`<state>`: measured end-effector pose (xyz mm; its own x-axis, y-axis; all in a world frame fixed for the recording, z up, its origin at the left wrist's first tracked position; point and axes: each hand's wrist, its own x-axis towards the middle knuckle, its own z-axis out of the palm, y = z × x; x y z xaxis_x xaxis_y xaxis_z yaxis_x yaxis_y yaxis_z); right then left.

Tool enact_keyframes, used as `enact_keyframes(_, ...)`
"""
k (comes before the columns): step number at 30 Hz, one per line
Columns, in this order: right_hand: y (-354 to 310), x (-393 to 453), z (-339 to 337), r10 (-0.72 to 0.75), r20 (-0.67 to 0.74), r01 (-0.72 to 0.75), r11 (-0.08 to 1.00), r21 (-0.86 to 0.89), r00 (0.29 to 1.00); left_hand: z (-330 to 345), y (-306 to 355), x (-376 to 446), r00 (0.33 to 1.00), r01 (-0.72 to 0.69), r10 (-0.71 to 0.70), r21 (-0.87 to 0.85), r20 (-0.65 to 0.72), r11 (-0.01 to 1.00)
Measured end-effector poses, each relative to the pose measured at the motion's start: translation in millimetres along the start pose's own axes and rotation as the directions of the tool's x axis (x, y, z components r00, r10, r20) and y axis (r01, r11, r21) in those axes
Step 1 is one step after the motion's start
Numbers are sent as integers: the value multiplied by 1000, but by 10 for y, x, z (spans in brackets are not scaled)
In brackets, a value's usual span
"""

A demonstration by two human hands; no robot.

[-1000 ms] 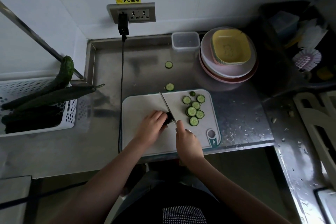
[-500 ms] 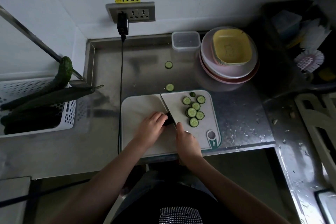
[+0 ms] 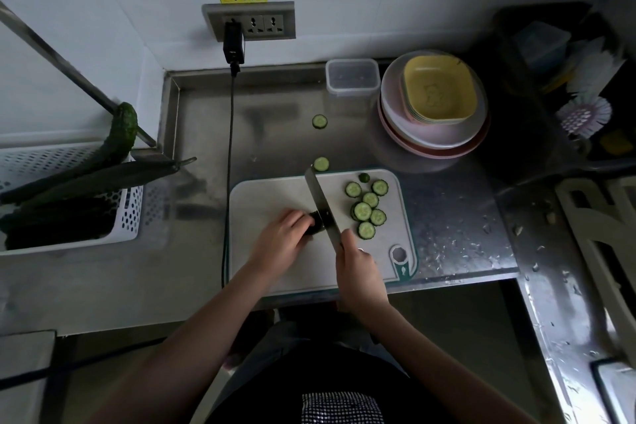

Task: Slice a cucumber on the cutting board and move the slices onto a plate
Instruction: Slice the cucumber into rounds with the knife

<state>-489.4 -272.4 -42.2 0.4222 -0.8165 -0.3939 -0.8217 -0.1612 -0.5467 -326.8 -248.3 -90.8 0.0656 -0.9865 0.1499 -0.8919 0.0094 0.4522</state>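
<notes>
Six slices (image 3: 365, 209) lie on the cutting board (image 3: 275, 193). My left hand (image 3: 280, 239) has its fingers curled over the cucumber stub (image 3: 317, 223); my right hand (image 3: 358, 268) grips the knife (image 3: 320, 203), blade against the stub. Plates (image 3: 433, 134) sit stacked on the table (image 3: 275, 107).

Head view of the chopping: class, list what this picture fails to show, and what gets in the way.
- Cucumber stub: its length, under the left hand.
- Knife handle: wrapped by the right hand.
- Dark tub, top right: contents lost in shadow.
- White basket: cut off by the left edge.
</notes>
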Motion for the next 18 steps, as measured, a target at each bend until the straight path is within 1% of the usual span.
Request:
enact_keyframes(13, -14, -1, 5, -8, -28, 8, 1000, -2, 1000, -59, 30, 45, 1000, 5, -5, 1, 8, 1000)
enact_keyframes(18, -19, 15, 23, -6, -26, 6, 1000, -5, 1000, -71, 31, 48, 999, 4, -4, 4, 36, 1000)
